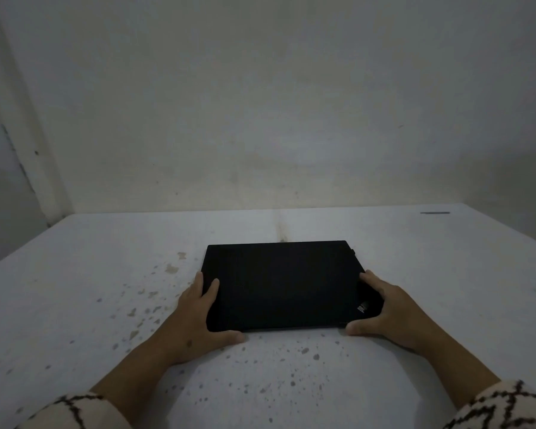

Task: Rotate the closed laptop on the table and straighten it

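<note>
A closed black laptop (pixel 283 284) lies flat on the white table (pixel 446 274), its long edges running nearly parallel to the table's front. A small logo sits at its near right corner. My left hand (pixel 198 317) grips the near left corner, fingers on the lid and thumb along the front edge. At the near right corner my right hand (pixel 384 308) holds it the same way, fingers over the side and thumb at the front edge.
The table surface is speckled with chipped spots, mostly to the left and in front of the laptop. A pale wall stands right behind the table. A short dark mark (pixel 434 213) lies at the far right edge.
</note>
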